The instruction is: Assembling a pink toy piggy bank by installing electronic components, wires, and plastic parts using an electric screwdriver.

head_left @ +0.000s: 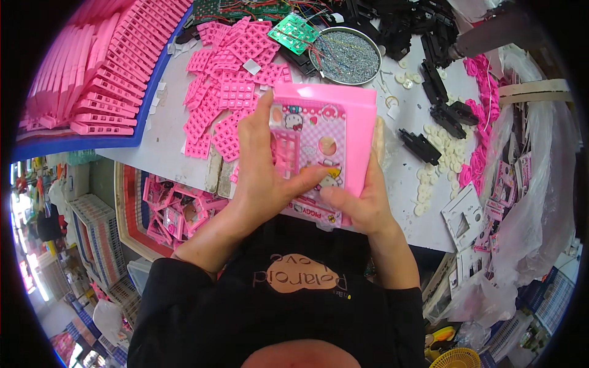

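A person in a black top held a pink toy panel [322,150] with both hands, just above the near edge of a white counter [165,132]. The panel carried a cartoon sticker on its pink face. The left hand [267,178] wrapped the panel's left side, fingers curled behind it and thumb pressed across the front. The right hand [362,202] gripped the lower right corner, thumb lying on the sticker and fingers closed underneath.

Left of the hands, below the counter, a tray held loose pink frames [175,211]. Beyond the panel, pink keypad grids [230,92] lay scattered in a heap. To the right sat small white round buttons [438,156] and black plastic parts [442,101]. Farther off stood a round metal dish of screws [345,55] beside green circuit boards [293,32]. At far left, pink parts were stacked in rows on a blue tray [98,80].
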The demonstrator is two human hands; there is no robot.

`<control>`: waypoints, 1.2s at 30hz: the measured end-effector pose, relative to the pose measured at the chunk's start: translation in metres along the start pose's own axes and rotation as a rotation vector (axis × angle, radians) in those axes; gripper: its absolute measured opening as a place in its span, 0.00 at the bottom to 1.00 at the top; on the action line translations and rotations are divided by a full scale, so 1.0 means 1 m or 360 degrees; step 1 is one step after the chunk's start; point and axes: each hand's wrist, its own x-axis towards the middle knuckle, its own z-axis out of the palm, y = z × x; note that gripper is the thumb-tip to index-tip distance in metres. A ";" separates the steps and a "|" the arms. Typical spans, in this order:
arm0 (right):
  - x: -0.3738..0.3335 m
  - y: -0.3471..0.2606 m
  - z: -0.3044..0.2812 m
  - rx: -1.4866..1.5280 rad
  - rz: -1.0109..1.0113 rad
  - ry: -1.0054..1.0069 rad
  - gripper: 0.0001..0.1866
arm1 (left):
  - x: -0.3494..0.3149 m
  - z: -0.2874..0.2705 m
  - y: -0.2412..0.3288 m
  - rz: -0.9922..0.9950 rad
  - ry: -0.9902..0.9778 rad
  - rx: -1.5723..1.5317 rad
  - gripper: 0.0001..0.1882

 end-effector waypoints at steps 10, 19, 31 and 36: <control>-0.022 -0.016 -0.014 0.0023 0.0503 0.0110 0.39 | 0.025 0.004 -0.018 -0.0769 0.0205 -0.1545 0.16; -0.035 -0.004 -0.011 0.0192 0.0383 0.0223 0.31 | 0.032 -0.002 -0.019 -0.0659 0.0011 -0.1604 0.15; -0.040 -0.008 -0.002 -0.0552 0.0131 0.0058 0.27 | 0.042 0.009 -0.028 -0.0329 0.0291 -0.0928 0.21; -0.040 -0.008 -0.001 -0.0078 0.0191 0.0245 0.27 | 0.050 -0.002 -0.033 -0.0800 0.0117 -0.1631 0.25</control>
